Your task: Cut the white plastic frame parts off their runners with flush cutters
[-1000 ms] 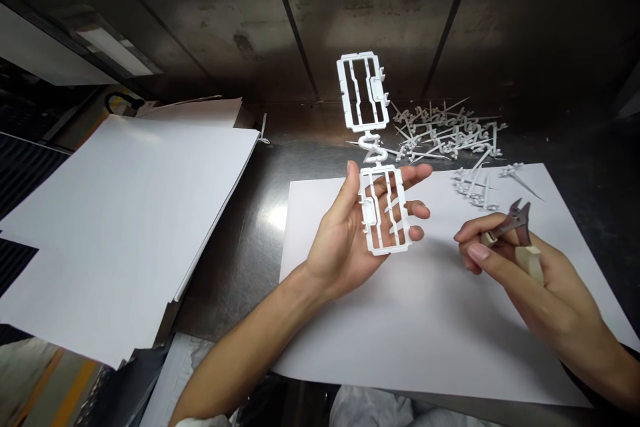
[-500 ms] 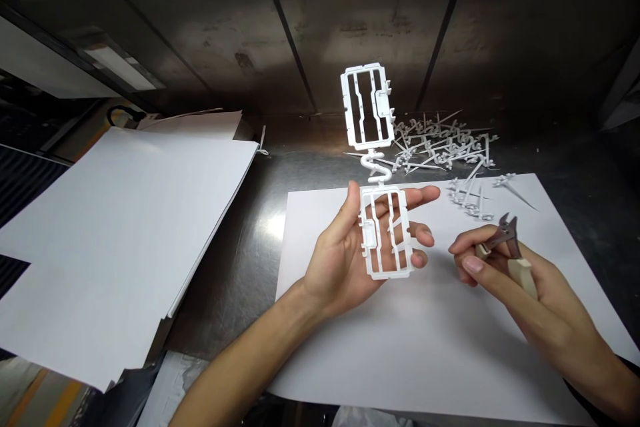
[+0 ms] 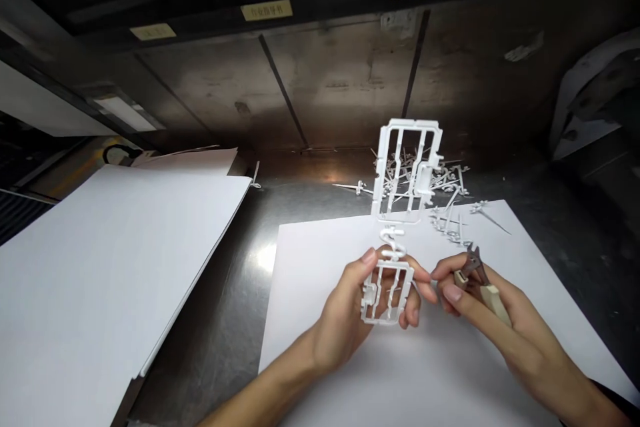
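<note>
Dim scene overall; dark metal back wall swallows most light. Brightest areas: the white paper sheets, near overexposed, little surface detail. Small hot glare spot on the steel bench top, a warmer reflection farther back near the wall seam. Light seems to come from above and in front. Soft, weak shadows under the hands. Wide-angle bending strong at the edges; wall seams splay outward. Centre reasonably sharp, corners murky and soft. Labels overhead unreadable.
</note>
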The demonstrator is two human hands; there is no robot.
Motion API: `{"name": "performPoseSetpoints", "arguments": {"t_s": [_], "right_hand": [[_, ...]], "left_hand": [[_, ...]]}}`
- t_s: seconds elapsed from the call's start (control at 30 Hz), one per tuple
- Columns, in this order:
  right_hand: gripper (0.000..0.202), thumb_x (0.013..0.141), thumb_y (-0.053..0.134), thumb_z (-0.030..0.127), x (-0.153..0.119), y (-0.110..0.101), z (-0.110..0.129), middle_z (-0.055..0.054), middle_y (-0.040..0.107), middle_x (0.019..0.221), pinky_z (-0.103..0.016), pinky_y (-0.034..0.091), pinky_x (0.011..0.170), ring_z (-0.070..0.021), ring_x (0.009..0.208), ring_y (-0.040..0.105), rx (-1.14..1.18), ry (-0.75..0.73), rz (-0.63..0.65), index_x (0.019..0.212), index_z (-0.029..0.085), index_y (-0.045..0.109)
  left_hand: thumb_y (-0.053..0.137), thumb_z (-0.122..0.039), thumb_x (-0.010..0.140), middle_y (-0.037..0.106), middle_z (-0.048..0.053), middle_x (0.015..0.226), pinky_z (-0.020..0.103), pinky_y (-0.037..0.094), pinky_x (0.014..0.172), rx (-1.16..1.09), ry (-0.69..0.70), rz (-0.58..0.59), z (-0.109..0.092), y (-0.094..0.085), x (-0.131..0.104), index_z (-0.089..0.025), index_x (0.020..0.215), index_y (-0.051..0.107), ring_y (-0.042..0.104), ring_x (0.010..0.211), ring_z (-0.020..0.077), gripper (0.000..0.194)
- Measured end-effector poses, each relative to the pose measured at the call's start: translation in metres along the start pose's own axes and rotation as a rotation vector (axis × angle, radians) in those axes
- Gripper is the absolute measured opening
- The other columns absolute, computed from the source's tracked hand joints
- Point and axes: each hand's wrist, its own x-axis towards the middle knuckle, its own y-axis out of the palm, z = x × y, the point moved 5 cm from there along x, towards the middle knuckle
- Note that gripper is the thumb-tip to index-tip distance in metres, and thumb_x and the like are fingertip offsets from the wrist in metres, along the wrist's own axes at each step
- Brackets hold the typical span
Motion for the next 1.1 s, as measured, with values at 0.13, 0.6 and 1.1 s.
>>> {"name": "performPoseSetpoints", "arguments": {"t_s": [0.13,0.6,1.1], "right_hand": [[0.043,0.117,0.065,0.065,0.004,0.002,-0.004,-0.006,0.062,0.093,-0.039,0.056,0.087,-0.0296,0.086,0.061,0.102,-0.016,0.011,0.119,0.022,0.070],[0.043,0.116,0.066,0.065,0.005,0.002,-0.005,-0.008,0.065,0.101,-0.041,0.054,0.088,-0.0296,0.088,0.060,0.132,-0.009,0.010,0.119,0.022,0.071],[0.023,0.121,0.061,0.052,0.002,-0.009,0.003,0.000,0.058,0.098,-0.028,0.045,0.085,-0.0232,0.091,0.054,-0.003,-0.045,-0.042,0.121,0.030,0.067]], "left_hand": [[0.030,-0.059,0.113,0.070,0.013,0.092,0.030,0.047,0.075,0.024,-0.028,0.010,0.005,0.003,-0.002,-0.010,0.109,0.074,0.058,0.072,0.0171,0.066],[0.028,-0.059,0.114,0.069,0.012,0.089,0.028,0.049,0.074,0.038,-0.040,-0.004,0.005,0.002,0.000,-0.011,0.109,0.075,0.057,0.073,0.0169,0.068],[0.070,-0.052,0.105,0.063,-0.001,0.085,0.026,0.049,0.073,0.577,-0.016,-0.318,-0.006,-0.016,0.002,-0.019,0.111,0.064,0.062,0.070,0.0137,0.034]]}}
